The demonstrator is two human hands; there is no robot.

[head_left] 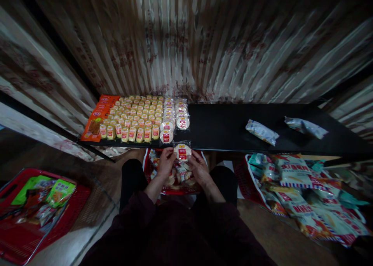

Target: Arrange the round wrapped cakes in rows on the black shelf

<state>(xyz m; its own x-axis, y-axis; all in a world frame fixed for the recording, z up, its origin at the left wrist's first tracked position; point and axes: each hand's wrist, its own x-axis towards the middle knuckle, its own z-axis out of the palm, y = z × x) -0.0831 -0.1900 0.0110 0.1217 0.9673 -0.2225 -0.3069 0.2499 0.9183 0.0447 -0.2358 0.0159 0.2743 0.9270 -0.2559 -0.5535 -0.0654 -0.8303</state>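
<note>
Between my two hands is a round white cracker in a clear wrapper (183, 151) with a red label, at the front edge of the black shelf (215, 126). My left hand (166, 163) pinches its left side, and my right hand (199, 168) grips its right side. Below them, a red basket (145, 163) between my knees holds more wrapped snacks. Just beyond my hands, similar wrapped round crackers (166, 135) stand in two columns on the shelf. Left of those are rows of small yellow wrapped cakes (132, 133).
An orange packet (97, 114) lies at the shelf's left end. Two silvery-white packets (262, 132) rest on its right half. On the floor, a red basket (78, 198) of snacks stands left and a basket heaped with snack bags (294, 168) right. Curtains hang behind.
</note>
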